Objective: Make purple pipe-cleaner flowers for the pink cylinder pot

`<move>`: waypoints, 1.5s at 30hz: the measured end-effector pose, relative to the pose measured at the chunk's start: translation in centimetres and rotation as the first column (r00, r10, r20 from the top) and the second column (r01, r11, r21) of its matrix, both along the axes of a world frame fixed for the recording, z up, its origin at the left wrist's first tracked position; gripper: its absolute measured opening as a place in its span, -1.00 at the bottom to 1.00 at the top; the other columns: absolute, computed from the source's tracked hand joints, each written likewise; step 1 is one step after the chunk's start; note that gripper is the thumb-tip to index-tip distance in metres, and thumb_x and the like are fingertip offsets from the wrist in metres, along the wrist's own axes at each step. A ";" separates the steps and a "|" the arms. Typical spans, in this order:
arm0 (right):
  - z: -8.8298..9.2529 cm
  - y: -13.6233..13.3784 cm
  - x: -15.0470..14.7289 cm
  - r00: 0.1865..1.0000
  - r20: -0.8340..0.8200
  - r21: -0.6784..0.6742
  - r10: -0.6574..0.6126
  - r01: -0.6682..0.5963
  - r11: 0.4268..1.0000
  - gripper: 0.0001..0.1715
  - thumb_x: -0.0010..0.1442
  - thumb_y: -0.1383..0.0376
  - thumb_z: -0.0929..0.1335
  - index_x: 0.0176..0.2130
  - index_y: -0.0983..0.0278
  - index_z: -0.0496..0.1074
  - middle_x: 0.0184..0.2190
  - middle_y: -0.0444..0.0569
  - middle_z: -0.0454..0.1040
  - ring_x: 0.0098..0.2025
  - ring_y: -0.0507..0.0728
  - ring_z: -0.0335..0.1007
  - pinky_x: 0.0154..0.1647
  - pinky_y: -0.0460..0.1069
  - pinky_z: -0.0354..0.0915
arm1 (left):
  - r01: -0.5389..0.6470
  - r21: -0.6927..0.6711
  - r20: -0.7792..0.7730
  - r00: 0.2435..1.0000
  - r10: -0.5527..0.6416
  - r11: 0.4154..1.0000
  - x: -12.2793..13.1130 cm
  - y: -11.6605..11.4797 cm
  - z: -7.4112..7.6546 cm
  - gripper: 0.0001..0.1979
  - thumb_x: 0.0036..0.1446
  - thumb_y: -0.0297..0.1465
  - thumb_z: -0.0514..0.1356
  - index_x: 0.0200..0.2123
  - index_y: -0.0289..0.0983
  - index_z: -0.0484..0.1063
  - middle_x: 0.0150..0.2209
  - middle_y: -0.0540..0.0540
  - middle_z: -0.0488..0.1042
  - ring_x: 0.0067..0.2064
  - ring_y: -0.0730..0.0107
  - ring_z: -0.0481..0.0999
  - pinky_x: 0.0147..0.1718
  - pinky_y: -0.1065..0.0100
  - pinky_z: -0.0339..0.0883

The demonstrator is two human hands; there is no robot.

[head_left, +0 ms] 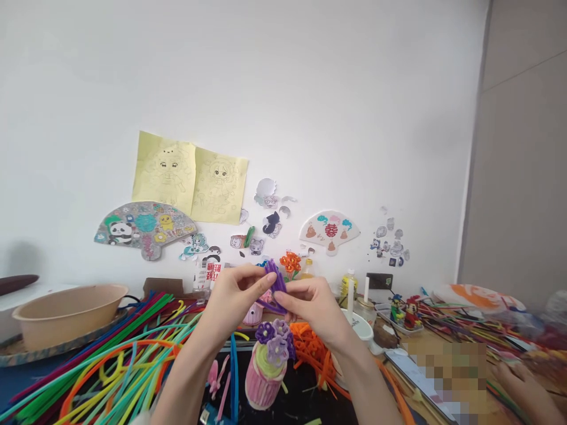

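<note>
Purple pipe cleaners [279, 288], folded into a small bundle, are pinched between both hands above the table. My left hand [243, 290] grips the bundle's upper left side with thumb and forefinger. My right hand [312, 302] pinches its lower right side. Below them stands a pink cupcake-shaped piece [264, 383] made of pipe cleaners, with a pale green top. Purple and lilac flowers [277, 342] sit on that top. Behind my hands a second pink piece [253, 314] is partly hidden.
Many coloured pipe cleaners [133, 360] spread at left, with a tan basin [71, 313] beyond. Orange pipe cleaner pieces [310, 354] lie right of the cupcake. A phone [420, 383] lies at right, near another person's hand [525, 386]. Orange flowers [290, 264] stand by the wall.
</note>
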State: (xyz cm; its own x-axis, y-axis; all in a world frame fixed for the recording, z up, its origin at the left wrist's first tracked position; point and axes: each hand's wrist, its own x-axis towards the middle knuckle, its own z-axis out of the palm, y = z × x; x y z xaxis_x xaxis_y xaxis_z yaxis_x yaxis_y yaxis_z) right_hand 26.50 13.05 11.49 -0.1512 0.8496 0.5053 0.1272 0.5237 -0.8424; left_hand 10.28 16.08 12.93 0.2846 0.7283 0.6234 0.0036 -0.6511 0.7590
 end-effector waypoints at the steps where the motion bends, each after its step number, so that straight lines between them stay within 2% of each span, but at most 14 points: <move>1: 0.0 -0.1 0.0 1.000 0.023 0.005 0.019 -0.019 1.000 -0.62 0.07 0.06 0.44 -0.52 0.33 0.53 -0.64 -0.18 0.36 -0.59 -0.04 0.20 -0.54 -0.10 0.14 | 0.013 0.008 -0.007 1.000 -0.013 1.000 0.0 0.0 0.0 -0.61 0.03 -0.09 0.23 -0.60 -0.29 0.43 -0.58 0.02 0.27 -0.48 0.46 0.19 -0.53 0.44 0.09; 3: 0.0 -0.2 0.1 0.997 0.061 0.010 0.053 -0.054 0.998 -0.59 0.07 0.05 0.44 -0.56 0.32 0.50 -0.64 -0.19 0.33 -0.59 -0.03 0.20 -0.53 -0.10 0.14 | 0.047 0.008 -0.013 0.999 -0.047 0.999 0.0 0.0 -0.1 -0.58 0.05 -0.08 0.21 -0.64 -0.28 0.40 -0.62 0.03 0.22 -0.51 0.47 0.17 -0.55 0.45 0.07; 8: 0.1 -0.4 0.4 0.988 0.143 0.014 0.064 -0.067 0.998 -0.49 0.08 0.00 0.43 -0.66 0.29 0.38 -0.71 -0.22 0.25 -0.61 -0.02 0.21 -0.57 -0.10 0.10 | 0.094 -0.034 0.027 0.995 -0.093 0.995 0.2 0.0 -0.4 -0.64 -0.02 -0.10 0.29 -0.60 -0.29 0.47 -0.62 0.00 0.33 -0.52 0.44 0.25 -0.54 0.43 0.15; 10: 0.2 -0.4 0.4 0.989 0.131 0.004 0.070 -0.072 0.997 -0.52 0.07 -0.01 0.43 -0.63 0.29 0.43 -0.70 -0.20 0.30 -0.61 -0.02 0.22 -0.56 -0.10 0.13 | 0.104 -0.056 0.055 0.993 -0.101 0.993 0.3 0.1 -0.4 -0.65 -0.03 -0.12 0.30 -0.59 -0.29 0.47 -0.59 -0.02 0.36 -0.50 0.45 0.26 -0.53 0.44 0.14; 13: 0.2 -0.2 0.2 0.998 0.046 -0.009 0.035 -0.035 0.999 -0.57 0.05 -0.02 0.44 -0.53 0.29 0.52 -0.67 -0.18 0.38 -0.60 0.00 0.28 -0.55 -0.09 0.24 | 0.081 -0.071 0.114 0.991 -0.072 0.994 0.4 0.1 -0.3 -0.62 0.00 -0.12 0.28 -0.63 -0.29 0.42 -0.63 0.01 0.30 -0.54 0.51 0.18 -0.57 0.46 0.04; 16: -0.1 0.2 -0.4 0.995 -0.070 0.024 -0.065 0.067 0.997 -0.62 0.02 0.01 0.47 -0.39 0.28 0.60 -0.56 -0.10 0.52 -0.47 0.12 0.45 -0.45 -0.01 0.39 | 0.061 -0.084 0.164 0.985 -0.046 0.995 0.4 0.0 -0.3 -0.59 0.00 -0.11 0.28 -0.67 -0.30 0.38 -0.66 0.05 0.23 -0.57 0.56 0.08 -0.59 0.45 -0.06; 18: -0.3 0.2 -0.9 0.974 -0.136 0.086 -0.180 0.193 0.977 -0.61 0.01 0.07 0.49 -0.24 0.29 0.60 -0.45 -0.04 0.59 -0.36 0.17 0.52 -0.34 0.03 0.43 | 0.065 -0.096 0.188 0.981 -0.046 0.993 0.3 0.0 -0.3 -0.60 -0.02 -0.12 0.29 -0.66 -0.30 0.40 -0.66 0.05 0.24 -0.57 0.56 0.08 -0.58 0.45 -0.06; 21: -0.6 0.1 -1.8 0.910 -0.192 0.215 -0.366 0.403 0.890 -0.69 0.06 0.17 0.48 -0.18 0.26 0.56 -0.46 -0.07 0.60 -0.39 0.13 0.53 -0.31 0.00 0.41 | 0.044 -0.104 0.207 0.978 -0.021 0.994 0.2 0.0 -0.3 -0.62 -0.01 -0.13 0.30 -0.66 -0.30 0.43 -0.67 0.05 0.26 -0.56 0.56 0.11 -0.55 0.45 -0.03; 23: -0.7 -0.1 -2.2 0.889 -0.190 0.294 -0.416 0.456 0.840 -0.83 0.12 0.22 0.45 -0.26 0.23 0.55 -0.47 -0.11 0.60 -0.39 0.10 0.53 -0.30 -0.04 0.40 | 0.037 -0.109 0.199 0.980 -0.015 0.993 0.2 0.0 -0.3 -0.62 -0.01 -0.14 0.30 -0.66 -0.30 0.43 -0.67 0.05 0.25 -0.56 0.55 0.11 -0.55 0.44 -0.04; 27: -0.9 0.0 -2.4 0.903 -0.172 0.354 -0.395 0.431 0.830 -0.91 0.16 0.26 0.42 -0.33 0.21 0.56 -0.36 -0.09 0.62 -0.29 0.11 0.54 -0.21 -0.04 0.41 | 0.056 -0.111 0.198 0.980 -0.033 0.992 0.4 0.0 -0.2 -0.63 -0.03 -0.16 0.32 -0.68 -0.30 0.41 -0.68 0.06 0.21 -0.56 0.54 0.10 -0.55 0.44 -0.05; 32: -1.0 0.2 -2.1 0.915 -0.198 0.344 -0.352 0.401 0.849 -0.90 0.15 0.25 0.43 -0.34 0.22 0.57 -0.38 -0.09 0.59 -0.31 0.11 0.51 -0.24 -0.03 0.41 | 0.090 -0.120 0.238 0.969 -0.059 0.989 0.6 -0.2 -0.2 -0.64 -0.01 -0.16 0.30 -0.66 -0.29 0.43 -0.66 0.05 0.25 -0.55 0.54 0.15 -0.55 0.45 0.01; 39: -0.3 -0.7 -2.0 0.890 -0.061 0.462 -0.453 0.427 0.777 -0.89 0.18 0.31 0.40 -0.36 0.23 0.57 -0.41 -0.10 0.57 -0.35 0.09 0.47 -0.27 -0.04 0.35 | 0.146 -0.190 0.273 0.958 -0.090 0.971 0.6 0.1 -0.4 -0.65 -0.02 -0.17 0.33 -0.64 -0.31 0.43 -0.64 0.05 0.26 -0.55 0.57 0.16 -0.57 0.48 0.00; 45: -0.1 -0.9 -2.1 0.894 -0.022 0.467 -0.448 0.406 0.786 -0.88 0.19 0.31 0.39 -0.34 0.22 0.56 -0.38 -0.09 0.58 -0.34 0.09 0.49 -0.28 -0.05 0.35 | 0.146 -0.147 0.247 0.963 -0.106 0.978 0.3 0.3 -0.3 -0.64 0.00 -0.18 0.32 -0.65 -0.32 0.44 -0.66 0.05 0.27 -0.55 0.57 0.15 -0.55 0.46 0.00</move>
